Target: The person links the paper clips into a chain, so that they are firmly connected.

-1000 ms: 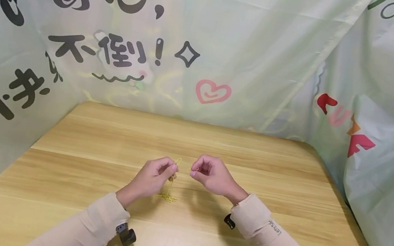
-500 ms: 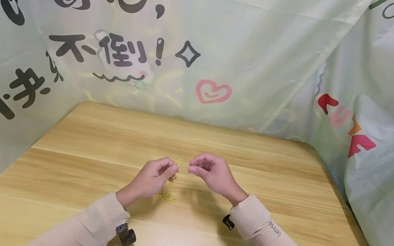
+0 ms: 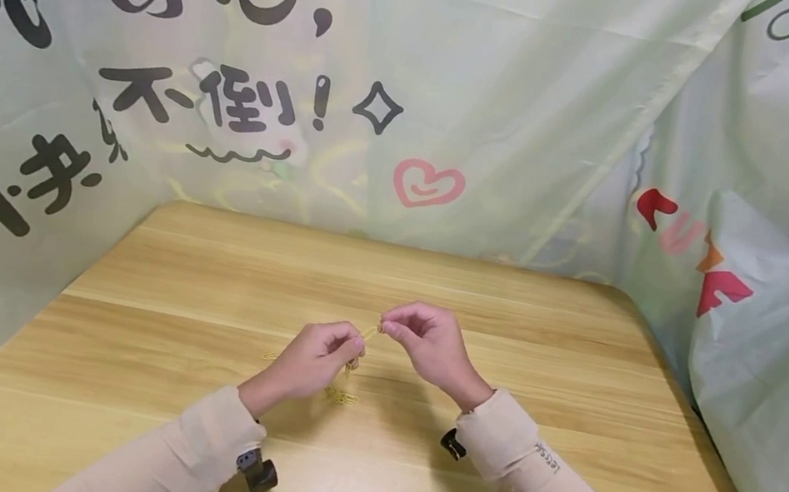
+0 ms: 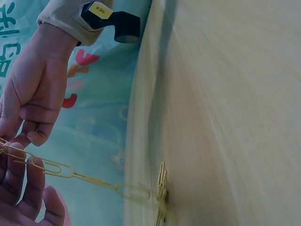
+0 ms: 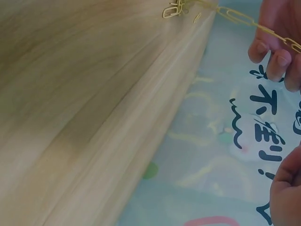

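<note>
My left hand [image 3: 314,359] pinches the upper end of a chain of yellow paper clips [image 4: 59,168]. The linked clips hang from its fingers toward the tabletop. A top clip [image 3: 369,333] sticks up from that pinch toward the other hand. Right beside it, my right hand [image 3: 429,347] pinches a small paper clip at its fingertips, mostly hidden by thumb and finger. The two clips meet between the hands in the head view. Below the left hand lies a small pile of yellow paper clips [image 3: 345,398].
One loose paper clip [image 3: 270,355] lies on the wooden table [image 3: 209,270], left of the left hand. Printed cloth [image 3: 517,129] hangs behind the table and along both sides. A black wrist camera [image 3: 256,475] is strapped at the left sleeve.
My left hand has moved slightly right, tilting its top clip toward the right hand. The right hand has shifted a little left and up, so the gap between the fingertips has narrowed.
</note>
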The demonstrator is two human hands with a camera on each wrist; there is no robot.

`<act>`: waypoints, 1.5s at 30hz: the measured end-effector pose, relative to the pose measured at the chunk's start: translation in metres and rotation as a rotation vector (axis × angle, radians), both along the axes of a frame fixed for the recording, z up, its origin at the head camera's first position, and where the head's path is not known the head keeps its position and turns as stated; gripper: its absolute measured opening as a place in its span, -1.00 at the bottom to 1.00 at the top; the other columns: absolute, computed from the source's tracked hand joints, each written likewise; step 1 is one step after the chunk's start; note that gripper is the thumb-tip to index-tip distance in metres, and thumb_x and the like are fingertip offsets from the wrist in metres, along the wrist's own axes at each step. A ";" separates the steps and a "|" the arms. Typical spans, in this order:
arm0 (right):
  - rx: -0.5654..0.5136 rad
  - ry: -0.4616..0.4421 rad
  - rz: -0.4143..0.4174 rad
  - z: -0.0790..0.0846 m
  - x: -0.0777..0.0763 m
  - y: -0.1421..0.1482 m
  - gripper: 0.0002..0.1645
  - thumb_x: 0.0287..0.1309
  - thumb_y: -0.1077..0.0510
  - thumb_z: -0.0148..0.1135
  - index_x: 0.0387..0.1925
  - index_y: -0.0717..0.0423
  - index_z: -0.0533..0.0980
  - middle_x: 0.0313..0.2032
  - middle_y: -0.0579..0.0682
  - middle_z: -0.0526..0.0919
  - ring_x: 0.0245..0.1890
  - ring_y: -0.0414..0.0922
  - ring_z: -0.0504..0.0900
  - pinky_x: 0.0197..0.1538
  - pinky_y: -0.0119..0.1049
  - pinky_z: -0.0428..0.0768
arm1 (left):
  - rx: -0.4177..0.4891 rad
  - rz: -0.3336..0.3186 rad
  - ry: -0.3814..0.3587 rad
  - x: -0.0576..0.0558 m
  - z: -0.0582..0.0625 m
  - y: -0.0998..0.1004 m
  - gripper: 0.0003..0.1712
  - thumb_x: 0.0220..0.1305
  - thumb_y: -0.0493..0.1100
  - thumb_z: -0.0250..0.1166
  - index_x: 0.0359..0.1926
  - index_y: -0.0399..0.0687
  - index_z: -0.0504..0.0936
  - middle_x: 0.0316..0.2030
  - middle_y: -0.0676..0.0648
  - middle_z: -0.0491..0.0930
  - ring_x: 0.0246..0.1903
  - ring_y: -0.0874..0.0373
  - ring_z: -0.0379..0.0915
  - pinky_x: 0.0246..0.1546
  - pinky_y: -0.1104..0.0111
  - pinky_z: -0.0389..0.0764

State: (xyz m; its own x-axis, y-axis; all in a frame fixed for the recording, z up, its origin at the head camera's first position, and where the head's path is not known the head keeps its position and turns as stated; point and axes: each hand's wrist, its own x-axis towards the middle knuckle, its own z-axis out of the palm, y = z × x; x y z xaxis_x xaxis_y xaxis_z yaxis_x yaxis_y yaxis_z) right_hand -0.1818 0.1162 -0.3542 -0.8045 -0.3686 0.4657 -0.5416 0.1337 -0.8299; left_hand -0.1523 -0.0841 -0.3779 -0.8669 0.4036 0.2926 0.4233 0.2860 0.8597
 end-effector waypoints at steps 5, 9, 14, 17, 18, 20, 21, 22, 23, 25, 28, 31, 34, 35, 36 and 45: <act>0.014 0.097 0.015 -0.003 -0.001 0.000 -0.91 0.05 0.46 0.34 -0.35 0.34 0.66 -0.36 0.18 0.71 -0.39 -0.21 0.65 -0.31 -0.28 0.63 | 0.004 -0.019 0.007 0.000 0.001 0.001 -0.72 0.47 -0.20 0.05 -0.39 -0.17 0.55 -0.51 -0.11 0.55 -0.68 0.30 0.20 -0.67 0.48 0.28; 0.061 0.221 0.008 -0.006 -0.002 0.000 -0.90 0.00 0.45 0.37 -0.38 0.30 0.68 -0.38 0.11 0.72 -0.39 -0.15 0.67 -0.28 -0.30 0.63 | 0.004 -0.031 0.019 0.001 0.001 0.003 -0.72 0.48 -0.22 0.03 -0.41 -0.14 0.55 -0.52 -0.07 0.54 -0.69 0.31 0.19 -0.68 0.48 0.27; 0.077 0.419 0.012 -0.009 -0.004 0.001 -0.86 -0.08 0.51 0.39 -0.41 0.32 0.69 -0.40 0.11 0.73 -0.40 -0.05 0.70 -0.26 -0.33 0.65 | 0.009 -0.048 -0.009 0.000 0.000 0.004 -0.71 0.49 -0.22 0.00 -0.40 -0.15 0.54 -0.50 -0.09 0.56 -0.62 0.20 0.30 -0.57 0.45 0.38; 0.066 0.540 0.024 -0.009 -0.005 0.001 -0.81 -0.14 0.55 0.40 -0.42 0.34 0.68 -0.40 0.14 0.73 -0.39 0.00 0.72 -0.21 -0.34 0.65 | 0.022 -0.064 -0.043 -0.001 0.000 0.004 -0.69 0.51 -0.22 -0.03 -0.38 -0.18 0.53 -0.49 -0.09 0.57 -0.50 0.03 0.43 -0.41 0.32 0.53; 0.061 0.573 0.024 -0.009 -0.005 0.001 -0.80 -0.16 0.57 0.40 -0.42 0.33 0.68 -0.41 0.14 0.72 -0.39 0.00 0.72 -0.21 -0.35 0.65 | 0.029 -0.068 -0.053 -0.001 0.000 0.004 -0.68 0.51 -0.21 -0.04 -0.38 -0.20 0.53 -0.49 -0.08 0.56 -0.47 -0.01 0.45 -0.36 0.27 0.56; 0.055 0.631 0.019 -0.010 -0.005 0.000 -0.77 -0.18 0.59 0.40 -0.43 0.32 0.68 -0.41 0.14 0.72 -0.39 -0.01 0.72 -0.21 -0.36 0.64 | 0.045 -0.079 -0.074 -0.001 0.001 0.004 -0.67 0.52 -0.21 -0.05 -0.37 -0.23 0.52 -0.49 -0.08 0.56 -0.41 -0.08 0.49 -0.31 0.19 0.58; 0.053 0.656 0.016 -0.010 -0.006 0.000 -0.77 -0.19 0.59 0.40 -0.43 0.32 0.68 -0.41 0.13 0.72 -0.40 -0.01 0.72 -0.22 -0.37 0.64 | 0.054 -0.085 -0.083 -0.001 0.002 0.004 -0.67 0.52 -0.22 -0.06 -0.37 -0.24 0.51 -0.49 -0.08 0.56 -0.39 -0.11 0.50 -0.30 0.16 0.59; 0.051 0.678 0.013 -0.011 -0.006 -0.001 -0.76 -0.20 0.60 0.39 -0.44 0.32 0.68 -0.42 0.13 0.72 -0.40 -0.01 0.72 -0.22 -0.37 0.64 | 0.059 -0.088 -0.087 -0.001 0.002 0.004 -0.67 0.52 -0.23 -0.06 -0.37 -0.25 0.51 -0.49 -0.09 0.56 -0.39 -0.12 0.50 -0.29 0.15 0.59; 0.052 0.692 0.013 -0.011 -0.006 -0.001 -0.77 -0.19 0.60 0.38 -0.44 0.32 0.68 -0.42 0.13 0.72 -0.40 -0.01 0.72 -0.22 -0.37 0.64 | 0.063 -0.089 -0.093 -0.001 0.003 0.004 -0.67 0.52 -0.23 -0.06 -0.38 -0.25 0.51 -0.50 -0.10 0.56 -0.38 -0.12 0.51 -0.29 0.14 0.59; 0.072 0.722 0.009 -0.012 -0.007 -0.001 -0.79 -0.15 0.59 0.37 -0.45 0.31 0.68 -0.43 0.13 0.72 -0.39 -0.02 0.72 -0.22 -0.37 0.64 | 0.066 -0.091 -0.102 0.000 0.004 0.004 -0.68 0.52 -0.25 -0.06 -0.38 -0.25 0.51 -0.49 -0.11 0.57 -0.38 -0.09 0.51 -0.29 0.12 0.59; 0.122 0.749 0.006 -0.012 -0.006 -0.001 -0.79 -0.15 0.58 0.38 -0.45 0.30 0.68 -0.43 0.10 0.72 -0.37 -0.02 0.72 -0.20 -0.37 0.64 | 0.061 -0.089 -0.106 0.000 0.005 0.004 -0.68 0.52 -0.25 -0.06 -0.39 -0.24 0.50 -0.49 -0.11 0.57 -0.40 0.02 0.51 -0.29 0.12 0.59; 0.176 0.760 0.000 -0.011 -0.005 0.000 -0.77 -0.18 0.57 0.41 -0.43 0.29 0.68 -0.43 0.07 0.72 -0.36 -0.04 0.71 -0.21 -0.37 0.64 | 0.056 -0.089 -0.111 0.000 0.006 0.003 -0.69 0.51 -0.25 -0.05 -0.38 -0.25 0.50 -0.50 -0.09 0.57 -0.40 0.09 0.50 -0.28 0.11 0.59; 0.218 0.725 -0.001 -0.010 -0.004 0.001 -0.79 -0.14 0.52 0.42 -0.40 0.27 0.68 -0.41 0.05 0.72 -0.35 -0.07 0.71 -0.20 -0.36 0.64 | 0.044 -0.094 -0.111 0.001 0.007 0.003 -0.69 0.52 -0.24 -0.05 -0.37 -0.24 0.50 -0.50 -0.07 0.56 -0.40 0.09 0.49 -0.28 0.11 0.58; 0.223 0.701 0.003 -0.010 -0.004 0.002 -0.79 -0.11 0.51 0.41 -0.38 0.27 0.67 -0.39 0.05 0.72 -0.34 -0.08 0.70 -0.20 -0.34 0.64 | 0.040 -0.098 -0.109 0.001 0.007 0.003 -0.69 0.52 -0.24 -0.06 -0.37 -0.23 0.50 -0.50 -0.06 0.56 -0.40 0.08 0.49 -0.28 0.11 0.58; 0.227 0.672 0.009 -0.010 -0.004 0.003 -0.79 -0.09 0.51 0.40 -0.35 0.27 0.66 -0.37 0.06 0.72 -0.33 -0.08 0.70 -0.19 -0.33 0.64 | 0.035 -0.102 -0.107 0.001 0.007 0.003 -0.69 0.53 -0.23 -0.06 -0.37 -0.22 0.50 -0.50 -0.05 0.56 -0.40 0.08 0.49 -0.28 0.12 0.58; 0.088 0.298 0.121 0.008 0.002 0.012 -0.70 0.12 0.55 0.20 -0.10 0.37 0.45 -0.40 0.07 0.58 -0.43 0.02 0.58 -0.26 -0.27 0.61 | 0.070 -0.207 -0.244 -0.003 0.003 -0.001 -0.67 0.55 -0.18 -0.09 -0.25 -0.36 0.46 -0.48 -0.07 0.52 -0.45 0.09 0.52 -0.32 0.28 0.59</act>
